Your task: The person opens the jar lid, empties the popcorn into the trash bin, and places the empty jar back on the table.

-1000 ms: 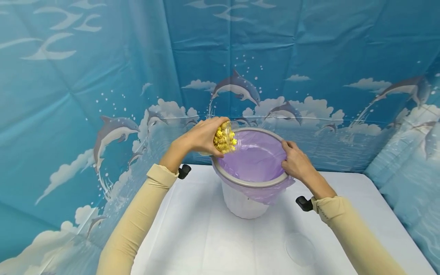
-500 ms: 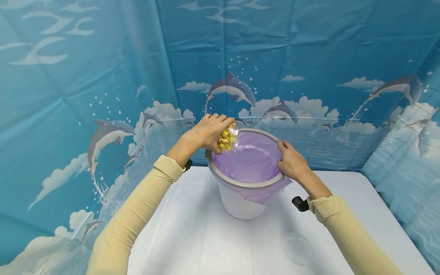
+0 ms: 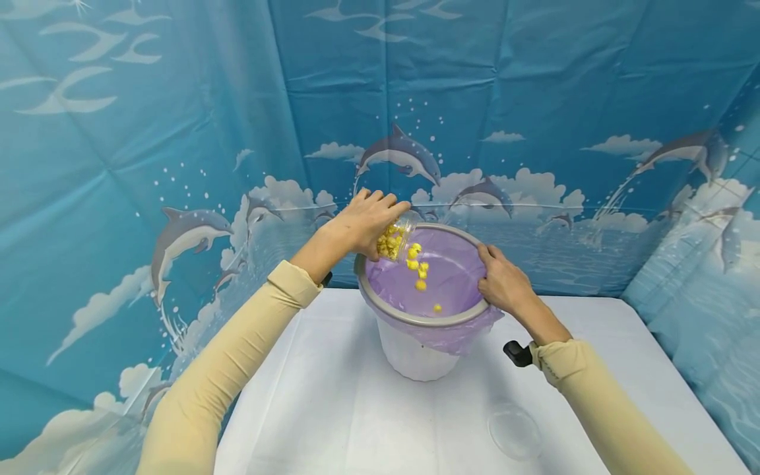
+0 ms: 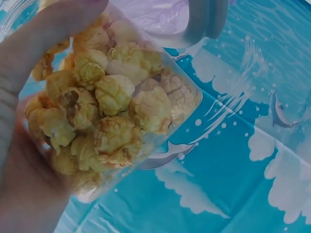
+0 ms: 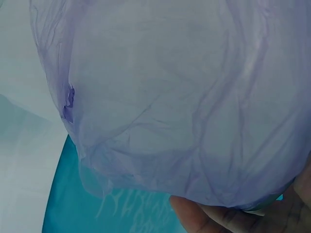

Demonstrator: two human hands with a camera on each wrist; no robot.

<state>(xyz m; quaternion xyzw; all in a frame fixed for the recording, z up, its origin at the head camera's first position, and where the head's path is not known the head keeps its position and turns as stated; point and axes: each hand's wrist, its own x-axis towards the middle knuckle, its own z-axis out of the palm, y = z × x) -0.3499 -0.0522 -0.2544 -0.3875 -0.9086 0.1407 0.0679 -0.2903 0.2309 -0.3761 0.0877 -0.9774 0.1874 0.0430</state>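
Note:
My left hand (image 3: 365, 223) grips a clear plastic jar (image 3: 404, 231) of yellow popcorn, tipped with its mouth over the left side of a white trash can (image 3: 415, 349). Several popcorn pieces (image 3: 421, 285) are dropping from the mouth into the can. A thin purple bag (image 3: 451, 260) lines the can and folds out over its grey rim. On the right, my right hand (image 3: 506, 280) holds the rim, fingers outside beneath the bag's overhang in the right wrist view. In the left wrist view, popcorn (image 4: 114, 94) still fills much of the jar, with thumb and fingers around it.
A round clear lid (image 3: 514, 431) lies flat on the white-covered table (image 3: 368, 422), in front of the can and to its right. Blue dolphin-print curtains (image 3: 332, 79) hang behind the table and along both sides.
The left hand has moved slightly right and tipped the jar further, and popcorn now falls out into the can. The right hand keeps its hold on the rim.

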